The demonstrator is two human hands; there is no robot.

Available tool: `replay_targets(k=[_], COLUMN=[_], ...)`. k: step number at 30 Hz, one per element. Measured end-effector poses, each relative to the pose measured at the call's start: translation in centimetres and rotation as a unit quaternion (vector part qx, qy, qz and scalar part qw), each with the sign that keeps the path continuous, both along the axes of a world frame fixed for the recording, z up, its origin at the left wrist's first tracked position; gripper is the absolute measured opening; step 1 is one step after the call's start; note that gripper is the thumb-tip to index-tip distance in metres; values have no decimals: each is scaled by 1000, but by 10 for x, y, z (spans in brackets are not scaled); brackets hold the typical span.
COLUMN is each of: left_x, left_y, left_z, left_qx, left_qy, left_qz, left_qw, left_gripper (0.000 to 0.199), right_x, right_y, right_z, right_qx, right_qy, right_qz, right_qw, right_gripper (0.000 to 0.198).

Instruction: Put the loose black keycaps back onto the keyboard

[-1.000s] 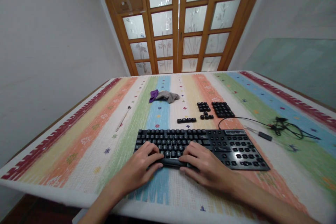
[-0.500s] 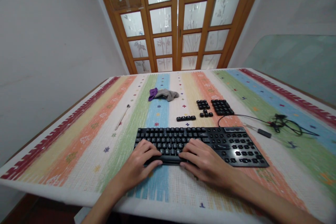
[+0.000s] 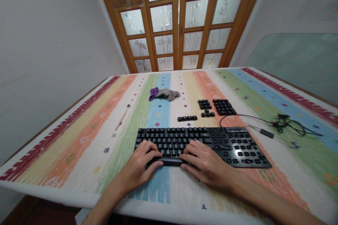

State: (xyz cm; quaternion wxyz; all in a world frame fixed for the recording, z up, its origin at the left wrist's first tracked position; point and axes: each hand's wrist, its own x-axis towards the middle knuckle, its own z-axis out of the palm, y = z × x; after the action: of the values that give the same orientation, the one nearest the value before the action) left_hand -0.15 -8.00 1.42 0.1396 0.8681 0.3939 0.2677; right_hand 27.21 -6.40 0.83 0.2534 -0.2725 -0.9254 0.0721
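A black keyboard (image 3: 171,144) lies flat near the table's front edge, its right-hand section bare of most keycaps. My left hand (image 3: 145,158) grips its front left part, fingers curled over the lower keys and thumb at the front edge. Around the middle of the front edge, my right hand (image 3: 202,160) holds the keyboard in the same way. The fingers hide some keys beneath them. Behind the keyboard sit a short row of loose keycaps (image 3: 187,118), a block of number-pad keycaps (image 3: 224,107), and smaller groups of keycaps (image 3: 204,104) and arrow keycaps (image 3: 207,113).
A grey and purple cloth (image 3: 165,94) lies farther back. At left is a thin stick-like tool with a dark tip (image 3: 122,117). To the right are a coiled black cable (image 3: 283,124) and a tool with a dark handle (image 3: 267,133). A striped tablecloth (image 3: 87,140) covers the table.
The view has shifted very slightly. Both hands stay in the same place on the keyboard, and the loose keycaps have not moved.
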Motion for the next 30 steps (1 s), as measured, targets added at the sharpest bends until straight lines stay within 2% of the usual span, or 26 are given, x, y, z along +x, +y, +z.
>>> replay_targets(k=[12, 30], left_x=[3, 1], left_y=[-2, 0], left_z=[-2, -2], left_qx=[15, 7], left_qy=[-1, 0], left_qz=[15, 7], left_qw=[1000, 1000], left_gripper=[9, 11], right_x=[1, -3], right_y=[2, 0], right_z=[-2, -5], right_qx=[29, 30], right_qy=[3, 10], right_qz=[-2, -4], right_qw=[1000, 1000], right_gripper=[16, 14])
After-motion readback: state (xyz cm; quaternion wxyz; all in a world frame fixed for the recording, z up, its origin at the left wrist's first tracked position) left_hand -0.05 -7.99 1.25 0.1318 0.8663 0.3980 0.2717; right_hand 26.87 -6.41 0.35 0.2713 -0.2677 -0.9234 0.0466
